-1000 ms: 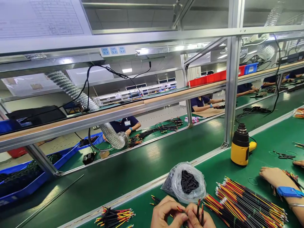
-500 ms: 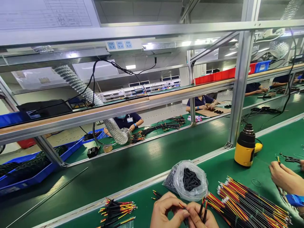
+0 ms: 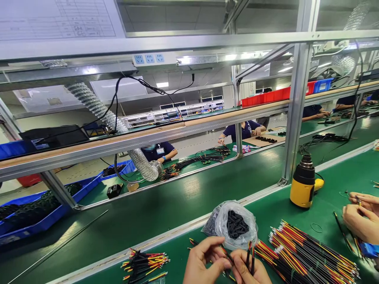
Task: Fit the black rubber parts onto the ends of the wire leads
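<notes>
My left hand [image 3: 203,260] and my right hand [image 3: 247,268] are close together at the bottom of the view, pinching thin red and yellow wires. Short black-sleeved wire ends [image 3: 250,256] stick up from my right fingers. Just above my hands lies a clear plastic bag of black tube pieces [image 3: 233,225]. To the right is a large bundle of black-sleeved red and yellow wires [image 3: 310,252], and to the left a smaller bundle [image 3: 145,266]. A yellow and black heat gun [image 3: 303,183] stands beyond them.
A co-worker's hands [image 3: 361,213] work with wires at the right edge, a blue wrist strap showing. Aluminium uprights divide this green bench from the far bench, where more workers sit. Blue crates of black wire stand at the left.
My hands have shifted slightly left and up. The co-worker's hands have come together, and the wrist strap has moved toward the frame edge. The view has settled slightly.
</notes>
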`<state>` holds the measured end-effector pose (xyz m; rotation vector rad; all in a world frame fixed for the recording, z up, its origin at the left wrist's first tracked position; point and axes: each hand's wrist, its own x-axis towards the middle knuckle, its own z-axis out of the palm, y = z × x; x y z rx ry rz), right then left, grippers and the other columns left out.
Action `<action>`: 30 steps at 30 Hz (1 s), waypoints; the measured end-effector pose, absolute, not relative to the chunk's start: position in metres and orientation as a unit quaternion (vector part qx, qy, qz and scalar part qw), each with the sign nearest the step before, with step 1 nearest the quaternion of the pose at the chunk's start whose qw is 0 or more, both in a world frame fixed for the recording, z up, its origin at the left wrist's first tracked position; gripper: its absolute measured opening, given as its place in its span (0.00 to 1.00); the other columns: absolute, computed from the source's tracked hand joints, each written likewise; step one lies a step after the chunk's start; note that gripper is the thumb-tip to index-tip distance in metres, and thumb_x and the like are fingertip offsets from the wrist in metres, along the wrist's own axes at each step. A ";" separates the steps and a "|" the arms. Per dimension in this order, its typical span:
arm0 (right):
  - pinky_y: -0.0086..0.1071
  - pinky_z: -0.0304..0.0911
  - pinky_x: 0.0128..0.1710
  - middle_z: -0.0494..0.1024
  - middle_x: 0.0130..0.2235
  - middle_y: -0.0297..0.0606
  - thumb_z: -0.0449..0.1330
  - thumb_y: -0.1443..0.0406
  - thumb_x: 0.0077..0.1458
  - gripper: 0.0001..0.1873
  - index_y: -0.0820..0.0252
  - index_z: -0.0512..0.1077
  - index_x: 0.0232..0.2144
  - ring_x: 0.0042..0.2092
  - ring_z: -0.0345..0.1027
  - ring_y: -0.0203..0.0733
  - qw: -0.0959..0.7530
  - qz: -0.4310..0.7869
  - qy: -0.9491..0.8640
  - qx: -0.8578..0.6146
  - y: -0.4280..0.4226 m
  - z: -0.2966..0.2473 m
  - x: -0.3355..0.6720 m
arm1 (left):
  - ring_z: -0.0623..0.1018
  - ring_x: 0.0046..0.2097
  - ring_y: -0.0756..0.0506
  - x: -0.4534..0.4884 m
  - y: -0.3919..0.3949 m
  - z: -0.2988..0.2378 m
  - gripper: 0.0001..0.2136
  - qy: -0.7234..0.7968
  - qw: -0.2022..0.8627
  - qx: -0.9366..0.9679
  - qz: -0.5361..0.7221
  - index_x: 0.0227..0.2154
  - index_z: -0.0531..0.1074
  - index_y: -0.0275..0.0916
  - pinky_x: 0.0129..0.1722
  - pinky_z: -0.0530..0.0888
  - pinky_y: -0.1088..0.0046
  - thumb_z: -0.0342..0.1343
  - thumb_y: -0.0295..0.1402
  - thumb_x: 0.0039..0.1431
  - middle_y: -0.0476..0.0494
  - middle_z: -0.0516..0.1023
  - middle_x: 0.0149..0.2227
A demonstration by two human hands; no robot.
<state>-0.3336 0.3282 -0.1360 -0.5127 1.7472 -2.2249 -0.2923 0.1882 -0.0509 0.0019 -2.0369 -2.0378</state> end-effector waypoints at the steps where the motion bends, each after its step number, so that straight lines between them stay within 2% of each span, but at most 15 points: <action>1: 0.28 0.51 0.24 0.57 0.17 0.26 0.53 0.36 0.54 0.31 0.57 0.65 0.24 0.20 0.48 0.33 0.112 -0.764 0.614 -0.167 0.329 -0.136 -0.335 | 0.75 0.26 0.48 -0.292 0.186 -0.046 0.16 -0.684 0.134 0.018 -0.716 0.35 0.84 0.42 0.29 0.72 0.76 0.74 0.37 0.39 0.47 0.79 0.24; 4: 0.30 0.57 0.29 0.60 0.19 0.28 0.48 0.37 0.58 0.31 0.57 0.64 0.25 0.23 0.54 0.35 0.058 -0.729 0.660 -0.174 0.331 -0.134 -0.339 | 0.76 0.28 0.48 -0.289 0.177 -0.031 0.14 -0.654 0.205 0.065 -0.725 0.29 0.84 0.41 0.31 0.73 0.78 0.74 0.40 0.39 0.48 0.80 0.24; 7: 0.30 0.58 0.30 0.64 0.21 0.31 0.42 0.36 0.59 0.34 0.57 0.65 0.28 0.26 0.59 0.38 0.078 -0.655 0.716 -0.228 0.331 -0.129 -0.338 | 0.78 0.30 0.47 -0.286 0.170 -0.022 0.14 -0.638 0.261 0.098 -0.718 0.26 0.83 0.41 0.33 0.74 0.79 0.75 0.42 0.38 0.47 0.81 0.25; 11: 0.30 0.55 0.28 0.68 0.23 0.34 0.35 0.34 0.58 0.37 0.56 0.63 0.27 0.26 0.60 0.39 0.122 -0.552 0.774 -0.285 0.332 -0.127 -0.335 | 0.78 0.31 0.46 -0.286 0.166 -0.025 0.12 -0.669 0.211 0.083 -0.708 0.26 0.83 0.41 0.33 0.74 0.77 0.74 0.41 0.40 0.46 0.82 0.26; 15: 0.32 0.56 0.31 0.72 0.28 0.39 0.37 0.33 0.56 0.38 0.56 0.66 0.28 0.29 0.62 0.41 0.102 -0.501 0.805 -0.301 0.333 -0.125 -0.331 | 0.77 0.32 0.46 -0.288 0.164 -0.029 0.10 -0.696 0.153 0.055 -0.699 0.27 0.83 0.40 0.34 0.73 0.76 0.72 0.40 0.43 0.45 0.81 0.27; 18: 0.30 0.53 0.27 0.68 0.25 0.35 0.40 0.31 0.53 0.40 0.58 0.69 0.28 0.27 0.57 0.38 0.161 -0.559 0.751 -0.312 0.331 -0.120 -0.329 | 0.76 0.32 0.46 -0.289 0.155 -0.025 0.10 -0.713 0.131 0.050 -0.687 0.27 0.83 0.40 0.33 0.72 0.76 0.72 0.40 0.44 0.45 0.81 0.27; 21: 0.26 0.44 0.21 0.59 0.21 0.28 0.45 0.29 0.50 0.41 0.60 0.71 0.30 0.22 0.49 0.32 0.243 -0.673 0.656 -0.239 0.329 -0.114 -0.326 | 0.74 0.30 0.47 -0.292 0.140 -0.021 0.11 -0.736 0.094 0.049 -0.669 0.30 0.83 0.38 0.31 0.70 0.76 0.71 0.38 0.45 0.46 0.79 0.27; 24: 0.25 0.36 0.20 0.53 0.19 0.23 0.53 0.28 0.42 0.41 0.60 0.70 0.30 0.20 0.39 0.28 0.303 -0.741 0.580 -0.148 0.329 -0.108 -0.327 | 0.73 0.28 0.49 -0.298 0.134 -0.026 0.16 -0.734 -0.022 0.015 -0.678 0.37 0.82 0.37 0.31 0.70 0.75 0.73 0.35 0.43 0.48 0.78 0.25; 26: 0.25 0.34 0.20 0.51 0.19 0.21 0.56 0.28 0.37 0.42 0.61 0.69 0.27 0.21 0.37 0.27 0.333 -0.753 0.551 -0.137 0.330 -0.105 -0.328 | 0.73 0.27 0.49 -0.301 0.138 -0.031 0.18 -0.719 -0.101 -0.003 -0.688 0.38 0.82 0.36 0.31 0.69 0.75 0.73 0.34 0.41 0.49 0.78 0.24; 28: 0.24 0.34 0.20 0.51 0.19 0.21 0.57 0.28 0.35 0.43 0.62 0.69 0.27 0.21 0.37 0.27 0.337 -0.759 0.540 -0.138 0.332 -0.105 -0.330 | 0.73 0.27 0.50 -0.303 0.144 -0.033 0.17 -0.711 -0.127 -0.010 -0.691 0.36 0.81 0.35 0.31 0.68 0.75 0.74 0.34 0.40 0.48 0.78 0.25; 30: 0.23 0.34 0.19 0.53 0.21 0.22 0.57 0.28 0.36 0.44 0.63 0.71 0.30 0.21 0.37 0.26 0.325 -0.773 0.533 -0.118 0.334 -0.106 -0.331 | 0.72 0.27 0.51 -0.301 0.149 -0.031 0.15 -0.713 -0.108 -0.007 -0.693 0.30 0.78 0.36 0.29 0.67 0.77 0.74 0.34 0.39 0.49 0.77 0.24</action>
